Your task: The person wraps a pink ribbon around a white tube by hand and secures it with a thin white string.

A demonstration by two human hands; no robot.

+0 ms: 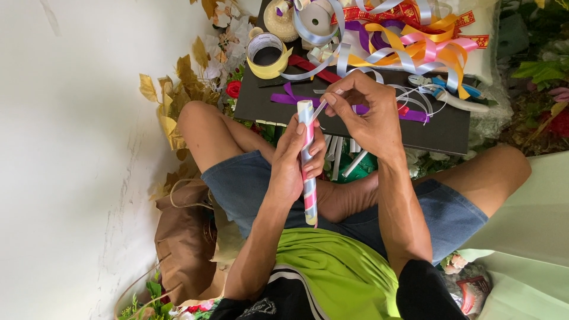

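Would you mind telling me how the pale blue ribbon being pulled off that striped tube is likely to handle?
The ribbon probably handles floppy and very light: the right hand pinches it with just its fingers, and loose lengths nearby curl freely. It looks glossy, so it may slip. The striped tube in the left hand seems stiffer and, being round, apt to roll.

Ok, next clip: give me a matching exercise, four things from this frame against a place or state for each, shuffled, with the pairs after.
Things:
1. wrapped stick
2. pale ribbon strand
3. yellow ribbon roll
4. purple ribbon

Places or states:
A. lying flat on the black board
B. pinched in the right hand
C. gripped upright in the left hand
D. standing at the board's far left corner

Pairs: 1-C, 2-B, 3-D, 4-A
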